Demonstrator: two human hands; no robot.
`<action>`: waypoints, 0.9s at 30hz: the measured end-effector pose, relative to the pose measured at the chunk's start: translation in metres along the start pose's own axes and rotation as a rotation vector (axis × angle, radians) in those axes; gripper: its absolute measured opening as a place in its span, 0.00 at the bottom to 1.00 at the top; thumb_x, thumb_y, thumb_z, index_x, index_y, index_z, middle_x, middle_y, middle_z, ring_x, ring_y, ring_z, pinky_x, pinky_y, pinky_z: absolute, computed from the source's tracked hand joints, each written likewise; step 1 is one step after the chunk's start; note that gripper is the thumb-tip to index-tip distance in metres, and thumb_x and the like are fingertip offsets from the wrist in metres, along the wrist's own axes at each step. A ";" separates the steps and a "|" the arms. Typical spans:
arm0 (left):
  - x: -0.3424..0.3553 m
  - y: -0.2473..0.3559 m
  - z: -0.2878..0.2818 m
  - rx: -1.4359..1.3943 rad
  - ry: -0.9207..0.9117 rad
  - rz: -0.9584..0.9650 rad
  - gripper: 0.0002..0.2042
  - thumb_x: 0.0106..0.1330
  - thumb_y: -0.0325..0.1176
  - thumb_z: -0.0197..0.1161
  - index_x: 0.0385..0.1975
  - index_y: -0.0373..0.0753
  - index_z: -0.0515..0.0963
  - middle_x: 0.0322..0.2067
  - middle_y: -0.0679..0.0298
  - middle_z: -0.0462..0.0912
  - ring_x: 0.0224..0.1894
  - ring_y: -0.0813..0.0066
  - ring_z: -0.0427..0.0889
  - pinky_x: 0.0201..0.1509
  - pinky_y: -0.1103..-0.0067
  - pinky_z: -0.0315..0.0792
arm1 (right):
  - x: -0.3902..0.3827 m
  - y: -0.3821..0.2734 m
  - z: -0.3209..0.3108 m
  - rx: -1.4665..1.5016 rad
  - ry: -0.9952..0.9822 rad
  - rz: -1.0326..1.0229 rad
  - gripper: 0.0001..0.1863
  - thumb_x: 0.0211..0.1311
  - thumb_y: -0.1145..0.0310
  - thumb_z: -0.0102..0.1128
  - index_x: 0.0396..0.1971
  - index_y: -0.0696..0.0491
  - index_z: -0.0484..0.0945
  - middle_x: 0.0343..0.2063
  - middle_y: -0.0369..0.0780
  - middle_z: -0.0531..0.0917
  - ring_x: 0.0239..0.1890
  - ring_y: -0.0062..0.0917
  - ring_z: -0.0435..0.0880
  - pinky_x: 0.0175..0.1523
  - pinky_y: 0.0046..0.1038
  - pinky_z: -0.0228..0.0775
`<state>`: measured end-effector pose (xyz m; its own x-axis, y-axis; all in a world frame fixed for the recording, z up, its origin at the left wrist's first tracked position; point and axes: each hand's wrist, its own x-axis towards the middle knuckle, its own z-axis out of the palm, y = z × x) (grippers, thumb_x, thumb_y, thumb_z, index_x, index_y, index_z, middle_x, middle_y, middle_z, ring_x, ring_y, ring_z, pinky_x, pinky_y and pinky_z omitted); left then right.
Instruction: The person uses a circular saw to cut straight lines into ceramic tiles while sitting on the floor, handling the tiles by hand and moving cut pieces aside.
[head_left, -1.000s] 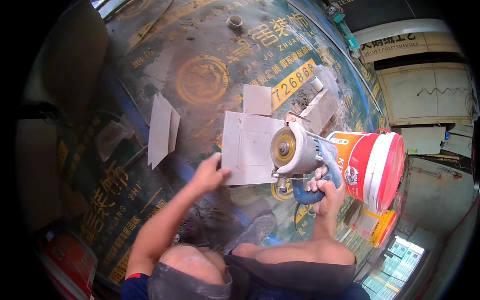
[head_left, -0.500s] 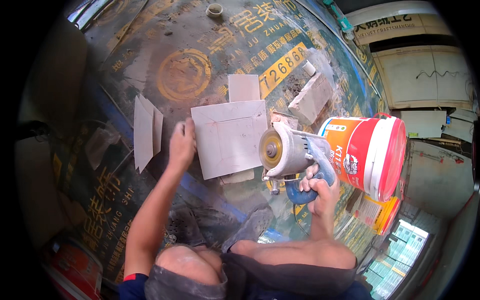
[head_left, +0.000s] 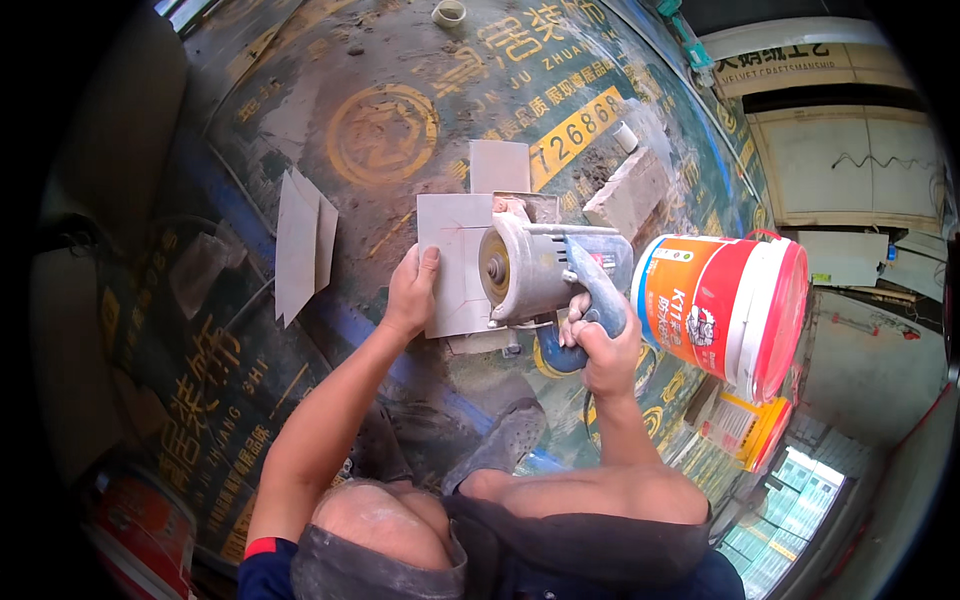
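My right hand point(head_left: 602, 338) grips the blue handle of a handheld tile saw point(head_left: 545, 270), its round blade facing left. The saw stands over the right part of a pale square tile point(head_left: 450, 222) with thin marked lines, covering that side. Whether the blade touches the tile or spins, I cannot tell. At the tile's left edge my left hand point(head_left: 412, 292) holds on, thumb on the top face and the other fingers partly hidden. A smaller pale piece of tile point(head_left: 499, 165) lies just beyond. Another flat piece point(head_left: 480, 342) shows under the near edge.
Several pale tile pieces point(head_left: 303, 240) lean together at the left. On the right lie a dusty block point(head_left: 630, 190) and a large red, orange and white bucket point(head_left: 715, 310), with a yellow bucket point(head_left: 745, 428) nearer me. A small round cup point(head_left: 448, 13) sits far off on the dusty printed floor covering.
My left hand has come from beside the tile to grasp its left edge. The tile has shifted right, and my right hand has brought the saw left, over it.
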<state>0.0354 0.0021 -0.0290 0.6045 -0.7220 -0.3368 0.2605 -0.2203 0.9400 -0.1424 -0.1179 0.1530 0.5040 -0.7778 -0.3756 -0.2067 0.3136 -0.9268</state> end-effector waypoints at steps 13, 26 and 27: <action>0.001 -0.011 -0.002 -0.163 -0.065 -0.041 0.24 0.78 0.50 0.50 0.54 0.32 0.76 0.44 0.64 0.82 0.46 0.79 0.78 0.53 0.79 0.71 | 0.004 0.007 0.024 -0.105 0.011 -0.052 0.11 0.55 0.77 0.55 0.39 0.60 0.72 0.31 0.37 0.77 0.27 0.17 0.76 0.33 0.22 0.72; 0.002 -0.013 0.001 -0.114 0.001 -0.037 0.24 0.76 0.52 0.50 0.48 0.33 0.78 0.38 0.57 0.85 0.41 0.71 0.81 0.49 0.74 0.73 | 0.007 0.011 0.024 -0.073 0.020 -0.046 0.11 0.55 0.79 0.54 0.39 0.61 0.72 0.31 0.37 0.77 0.26 0.18 0.76 0.33 0.22 0.72; 0.002 -0.013 0.001 -0.110 0.002 -0.038 0.24 0.76 0.52 0.50 0.48 0.33 0.78 0.38 0.57 0.85 0.40 0.71 0.81 0.49 0.74 0.73 | 0.007 0.011 0.025 -0.075 0.020 -0.048 0.11 0.55 0.79 0.54 0.39 0.61 0.72 0.31 0.37 0.77 0.26 0.18 0.76 0.33 0.22 0.72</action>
<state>0.0324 0.0026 -0.0416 0.5941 -0.7132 -0.3720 0.3640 -0.1741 0.9150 -0.1203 -0.1069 0.1399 0.4985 -0.8016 -0.3301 -0.2455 0.2346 -0.9406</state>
